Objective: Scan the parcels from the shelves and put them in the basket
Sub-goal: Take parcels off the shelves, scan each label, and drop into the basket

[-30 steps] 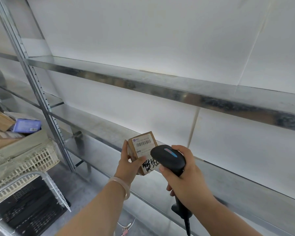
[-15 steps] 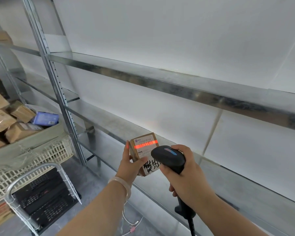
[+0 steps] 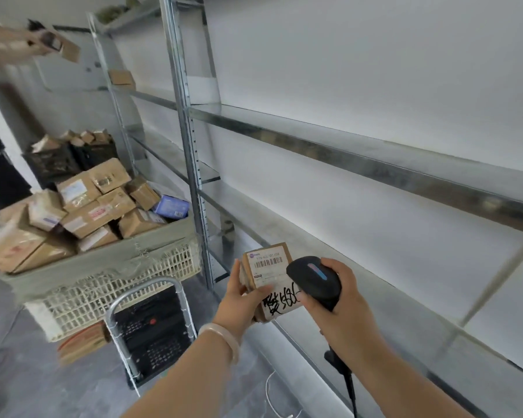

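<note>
My left hand [image 3: 239, 300] grips a small brown cardboard parcel [image 3: 266, 267] with a white barcode label and black handwriting, held upright in front of the lower shelf. Just right of it, my right hand [image 3: 341, 312] holds a black barcode scanner [image 3: 313, 277], whose head overlaps the parcel's right edge. No red scan line shows on the label. To the left stands the white lattice basket [image 3: 127, 276], lined with grey-green fabric and piled with several brown parcels and one blue box [image 3: 171, 205].
Bare metal shelves [image 3: 360, 158] run along the white wall on the right, with an upright post [image 3: 191, 146]. A black crate [image 3: 151, 327] inside a metal trolley frame sits under the basket. Another person's arm holds a parcel [image 3: 27, 45] at top left. More crates stand behind.
The view has swung left, so the full basket and the far shelves now show. The red scan line on the label has gone out. Both hands keep their hold.
</note>
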`<move>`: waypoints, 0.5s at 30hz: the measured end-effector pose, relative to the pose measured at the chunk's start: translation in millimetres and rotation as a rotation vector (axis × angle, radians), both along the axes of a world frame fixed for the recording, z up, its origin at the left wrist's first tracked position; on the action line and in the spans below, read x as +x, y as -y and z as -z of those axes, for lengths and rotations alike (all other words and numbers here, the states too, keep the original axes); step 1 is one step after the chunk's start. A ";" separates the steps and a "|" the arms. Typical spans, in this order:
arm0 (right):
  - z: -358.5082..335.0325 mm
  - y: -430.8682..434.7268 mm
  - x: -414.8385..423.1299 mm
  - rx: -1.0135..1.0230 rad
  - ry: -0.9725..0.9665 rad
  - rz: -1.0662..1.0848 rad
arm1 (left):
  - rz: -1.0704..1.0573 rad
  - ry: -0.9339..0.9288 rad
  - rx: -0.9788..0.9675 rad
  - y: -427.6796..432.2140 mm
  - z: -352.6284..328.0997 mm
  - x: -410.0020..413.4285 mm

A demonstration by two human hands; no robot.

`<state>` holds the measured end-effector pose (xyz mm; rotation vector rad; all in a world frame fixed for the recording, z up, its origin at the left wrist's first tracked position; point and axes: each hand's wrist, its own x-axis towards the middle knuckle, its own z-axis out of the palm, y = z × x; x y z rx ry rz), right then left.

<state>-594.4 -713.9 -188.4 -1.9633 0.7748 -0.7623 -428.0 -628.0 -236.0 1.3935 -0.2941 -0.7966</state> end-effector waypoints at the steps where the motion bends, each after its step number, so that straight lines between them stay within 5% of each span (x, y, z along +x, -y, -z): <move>1: -1.0 2.1 12.2 -0.011 0.022 -0.017 | -0.027 0.003 -0.006 -3.8 -4.3 8.8; 15: -30.6 60.2 188.6 0.049 0.168 -0.391 | -0.429 0.082 -0.001 -0.5 -63.8 109.0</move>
